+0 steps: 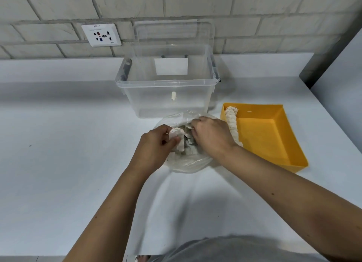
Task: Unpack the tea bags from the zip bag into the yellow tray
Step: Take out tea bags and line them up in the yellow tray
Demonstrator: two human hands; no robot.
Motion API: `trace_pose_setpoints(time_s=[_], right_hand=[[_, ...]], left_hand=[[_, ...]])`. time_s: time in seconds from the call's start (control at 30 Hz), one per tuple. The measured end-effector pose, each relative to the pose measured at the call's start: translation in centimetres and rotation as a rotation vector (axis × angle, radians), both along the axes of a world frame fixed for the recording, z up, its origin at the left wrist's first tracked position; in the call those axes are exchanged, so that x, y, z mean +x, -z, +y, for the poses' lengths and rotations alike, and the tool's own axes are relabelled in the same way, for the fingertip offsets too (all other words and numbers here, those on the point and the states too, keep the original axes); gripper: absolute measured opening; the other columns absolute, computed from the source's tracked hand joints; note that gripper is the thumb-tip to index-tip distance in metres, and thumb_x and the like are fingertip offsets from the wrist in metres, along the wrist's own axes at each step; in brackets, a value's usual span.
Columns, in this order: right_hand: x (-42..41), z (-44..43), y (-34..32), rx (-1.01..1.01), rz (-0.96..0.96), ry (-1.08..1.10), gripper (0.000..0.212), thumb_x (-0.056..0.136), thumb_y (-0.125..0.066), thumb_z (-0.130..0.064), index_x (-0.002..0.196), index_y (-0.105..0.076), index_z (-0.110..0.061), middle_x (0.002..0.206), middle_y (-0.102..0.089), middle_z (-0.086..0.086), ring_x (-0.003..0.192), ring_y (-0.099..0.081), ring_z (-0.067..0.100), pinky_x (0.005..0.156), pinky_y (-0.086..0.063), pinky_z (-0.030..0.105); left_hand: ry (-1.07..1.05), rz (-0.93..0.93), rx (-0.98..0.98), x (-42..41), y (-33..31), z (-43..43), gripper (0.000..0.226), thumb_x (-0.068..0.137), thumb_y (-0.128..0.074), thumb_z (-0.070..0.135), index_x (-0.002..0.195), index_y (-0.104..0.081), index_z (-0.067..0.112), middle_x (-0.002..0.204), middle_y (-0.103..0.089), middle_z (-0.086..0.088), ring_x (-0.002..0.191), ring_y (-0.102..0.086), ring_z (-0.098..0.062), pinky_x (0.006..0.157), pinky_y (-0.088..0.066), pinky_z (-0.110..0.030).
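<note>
Left hand [156, 143] pinches tea bags [177, 134]; right hand [210, 137] curls into the zip bag [189, 163], grip hidden; yellow tray [274, 142] lies just right.

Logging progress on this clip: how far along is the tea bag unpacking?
Done: a row of tea bags lies in the yellow tray, along its left wall. In hand: the left hand pinches one tea bag at the zip bag mouth; the right hand digs inside, grip hidden. Left: more tea bags inside.
</note>
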State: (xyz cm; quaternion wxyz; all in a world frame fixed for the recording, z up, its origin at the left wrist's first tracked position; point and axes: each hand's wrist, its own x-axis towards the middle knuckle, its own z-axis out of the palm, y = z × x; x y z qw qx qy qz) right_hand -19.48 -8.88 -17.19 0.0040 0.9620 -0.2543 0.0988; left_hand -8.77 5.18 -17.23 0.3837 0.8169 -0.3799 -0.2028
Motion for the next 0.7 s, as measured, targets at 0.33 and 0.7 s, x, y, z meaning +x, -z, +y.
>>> trace_pose_setpoints(time_s=[0.33,0.7], right_hand=[[-4.5,-1.8,-6.6,0.703,0.084,-0.266,0.008,0.091,-0.066,-0.027,0.095,-0.068,-0.02,0.078,-0.068,-0.013,0.071,-0.061,-0.002,0.063,-0.044,0.012],[-1.9,-2.0,-4.6,0.805,-0.141,-0.164,0.015,0.08,-0.078,-0.016,0.092,-0.07,-0.013,0.073,-0.07,-0.001,0.061,-0.064,0.006,0.059,-0.051,0.017]], left_hand=[[-0.014,0.412,-0.102,-0.1,-0.7,-0.3,0.012,0.094,-0.067,0.019,0.1,-0.074,0.011,0.094,-0.072,-0.021,0.077,-0.071,-0.023,0.071,-0.06,-0.027],[0.093,0.624,-0.086,-1.6,-1.1,-0.4,0.025,0.099,-0.058,0.03,0.112,-0.072,0.014,0.106,-0.074,-0.016,0.096,-0.072,-0.027,0.08,-0.061,-0.034]])
